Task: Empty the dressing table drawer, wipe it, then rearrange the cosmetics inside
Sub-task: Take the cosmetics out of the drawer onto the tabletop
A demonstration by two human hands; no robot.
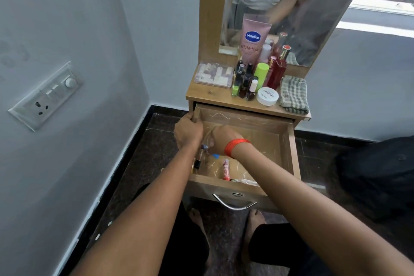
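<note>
While the drawer [291,141] stood pulled out under the counter [215,94], the left hand [188,132] pinched its left wall. The right hand [224,136] curled low inside over small tubes [202,152]; whether its grip had closed on one, I cannot tell. A pink tube [226,169] lay near the front. A hurried lift might drop pieces, or knock the crowded bottles [245,83] above.
</note>
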